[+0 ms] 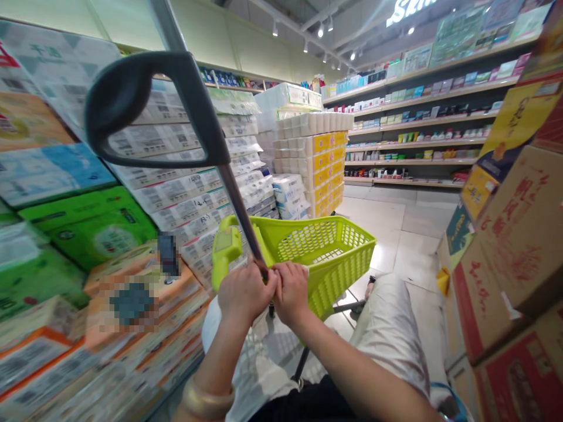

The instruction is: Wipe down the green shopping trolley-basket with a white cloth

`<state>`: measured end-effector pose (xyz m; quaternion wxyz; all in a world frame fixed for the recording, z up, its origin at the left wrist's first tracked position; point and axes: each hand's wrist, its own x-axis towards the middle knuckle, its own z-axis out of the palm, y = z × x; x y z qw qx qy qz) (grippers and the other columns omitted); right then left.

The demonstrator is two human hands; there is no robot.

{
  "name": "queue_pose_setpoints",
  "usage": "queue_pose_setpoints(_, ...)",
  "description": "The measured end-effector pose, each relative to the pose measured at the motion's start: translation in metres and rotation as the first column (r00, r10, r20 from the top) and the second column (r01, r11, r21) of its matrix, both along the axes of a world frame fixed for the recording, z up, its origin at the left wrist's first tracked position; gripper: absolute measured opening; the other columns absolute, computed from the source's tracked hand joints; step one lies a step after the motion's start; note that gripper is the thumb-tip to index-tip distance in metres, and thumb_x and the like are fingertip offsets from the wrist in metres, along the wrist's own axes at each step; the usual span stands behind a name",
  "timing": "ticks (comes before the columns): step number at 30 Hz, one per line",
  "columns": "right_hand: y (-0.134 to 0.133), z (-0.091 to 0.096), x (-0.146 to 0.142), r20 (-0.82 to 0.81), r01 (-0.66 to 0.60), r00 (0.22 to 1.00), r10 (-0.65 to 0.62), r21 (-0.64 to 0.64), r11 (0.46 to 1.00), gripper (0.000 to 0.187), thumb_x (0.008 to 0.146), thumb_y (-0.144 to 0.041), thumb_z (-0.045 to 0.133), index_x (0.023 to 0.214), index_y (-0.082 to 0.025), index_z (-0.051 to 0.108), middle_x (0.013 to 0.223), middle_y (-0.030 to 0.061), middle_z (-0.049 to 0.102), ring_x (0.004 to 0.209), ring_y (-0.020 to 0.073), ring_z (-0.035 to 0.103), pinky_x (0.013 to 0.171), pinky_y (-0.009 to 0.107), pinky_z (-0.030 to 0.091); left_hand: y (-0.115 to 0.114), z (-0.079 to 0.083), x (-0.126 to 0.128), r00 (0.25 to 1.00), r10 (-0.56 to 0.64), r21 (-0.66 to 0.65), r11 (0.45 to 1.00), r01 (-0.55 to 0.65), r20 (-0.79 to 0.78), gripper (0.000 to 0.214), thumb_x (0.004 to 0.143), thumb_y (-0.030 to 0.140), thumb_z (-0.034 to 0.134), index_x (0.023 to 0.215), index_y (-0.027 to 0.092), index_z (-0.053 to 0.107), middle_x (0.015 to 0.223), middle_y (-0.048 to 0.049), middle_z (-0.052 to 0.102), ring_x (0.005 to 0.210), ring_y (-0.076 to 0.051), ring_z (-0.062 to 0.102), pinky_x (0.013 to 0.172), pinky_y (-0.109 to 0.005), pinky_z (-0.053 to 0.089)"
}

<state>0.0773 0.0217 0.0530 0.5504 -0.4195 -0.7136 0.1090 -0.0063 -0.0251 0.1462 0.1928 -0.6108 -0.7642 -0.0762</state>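
Observation:
A metal pole (241, 205) with a dark grey loop handle (132, 108) leans up to the left in front of me. My left hand (244, 293), with a bangle at its wrist, is closed round the pole's lower part. Pressed up beside it, my right hand (292, 290) has its fingers curled over the same pole. Just beyond both hands stands a lime green shopping basket (338, 278) with perforated sides and a lime green grip (226, 252) at its near left. No goods show in the visible part of the basket. The pole's lower end is hidden.
Stacked tissue packs (180, 199) rise close on the left. On boxes there lie blurred-out dark items (132, 302). Cardboard cartons (519, 234) line the right side. Shelves of cosmetics (422, 117) stand at the back, past a tiled floor (391, 220). My leg (391, 328) is bent beside the basket.

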Motion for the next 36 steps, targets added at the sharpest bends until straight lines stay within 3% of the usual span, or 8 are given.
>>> queue_pose_setpoints(5,0.007,-0.006,0.018,0.125,-0.178,0.979,0.164,0.108,0.978,0.023,0.094,-0.028,0.04,0.098,-0.022,0.061,0.093,0.0042,0.064,0.089,0.0178,0.053,0.084,0.032,0.032,-0.004,0.001,-0.004,1.0,0.002,-0.01,1.0,-0.002,0.024,0.041,0.085,0.044,0.038,0.094,0.016,0.066,0.08,-0.0133,0.072,0.082,-0.031,0.069,0.073,-0.038,0.049)
queue_pose_setpoints(12,0.037,-0.041,0.054,0.061,-0.034,0.998,0.027,0.107,0.994,0.026,0.095,-0.025,0.035,0.1,-0.02,0.06,0.095,0.006,0.063,0.094,0.0195,0.053,0.09,0.035,0.033,-0.006,0.0,-0.006,1.0,0.008,-0.005,1.0,-0.008,0.017,0.037,0.084,0.044,0.038,0.091,0.018,0.065,0.076,-0.0106,0.072,0.08,-0.031,0.068,0.072,-0.038,0.049)
queue_pose_setpoints(16,0.021,-0.033,0.031,-0.013,0.058,0.998,-0.058,0.048,0.997,0.026,0.095,-0.023,0.033,0.099,-0.019,0.059,0.093,0.0067,0.061,0.094,0.0208,0.051,0.091,0.037,0.032,-0.006,0.0,-0.004,1.0,0.024,0.007,1.0,-0.024,0.014,0.039,0.084,0.042,0.037,0.094,0.016,0.064,0.076,-0.0124,0.071,0.078,-0.031,0.068,0.072,-0.039,0.049)
queue_pose_setpoints(20,0.004,-0.023,0.012,-0.008,0.0,1.0,0.001,0.046,0.999,0.025,0.094,-0.023,0.036,0.104,-0.021,0.058,0.1,0.0067,0.061,0.098,0.0207,0.05,0.093,0.037,0.031,-0.007,0.0,-0.004,0.999,0.031,-0.002,1.0,-0.031,0.015,0.04,0.084,0.042,0.037,0.094,0.015,0.065,0.078,-0.0132,0.072,0.079,-0.031,0.068,0.073,-0.038,0.049)
queue_pose_setpoints(25,0.02,-0.036,0.037,0.131,-0.154,0.982,0.134,0.152,0.976,0.027,0.093,-0.023,0.037,0.112,-0.021,0.057,0.106,0.0069,0.062,0.101,0.0199,0.052,0.094,0.036,0.033,-0.008,-0.002,-0.008,1.0,0.028,-0.004,1.0,-0.028,0.0,0.038,0.084,0.044,0.039,0.092,0.017,0.065,0.079,-0.0112,0.072,0.081,-0.029,0.068,0.074,-0.036,0.049)
queue_pose_setpoints(30,0.042,-0.052,0.066,0.133,-0.059,0.99,0.04,0.144,0.988,0.026,0.094,-0.024,0.037,0.11,-0.02,0.057,0.103,0.0074,0.061,0.1,0.0208,0.051,0.094,0.037,0.033,-0.009,-0.001,-0.011,1.0,0.01,-0.014,1.0,-0.01,0.002,0.036,0.084,0.045,0.039,0.089,0.019,0.065,0.077,-0.0099,0.072,0.08,-0.029,0.068,0.072,-0.036,0.048)
queue_pose_setpoints(34,0.028,-0.04,0.046,0.037,0.048,0.998,-0.05,0.073,0.996,0.027,0.094,-0.021,0.034,0.104,-0.02,0.059,0.097,0.0067,0.061,0.096,0.0209,0.051,0.093,0.038,0.032,-0.008,-0.001,-0.01,1.0,0.019,-0.015,1.0,-0.018,0.005,0.036,0.084,0.043,0.039,0.093,0.019,0.064,0.078,-0.0099,0.072,0.08,-0.029,0.068,0.072,-0.036,0.048)
queue_pose_setpoints(36,0.014,-0.029,0.028,0.008,0.005,1.0,-0.005,0.037,0.999,0.027,0.094,-0.021,0.034,0.102,-0.02,0.06,0.095,0.0058,0.062,0.094,0.02,0.051,0.091,0.037,0.032,-0.007,-0.002,-0.01,1.0,0.017,-0.006,1.0,-0.017,0.003,0.038,0.084,0.042,0.038,0.097,0.018,0.064,0.079,-0.0105,0.072,0.081,-0.03,0.068,0.072,-0.037,0.048)
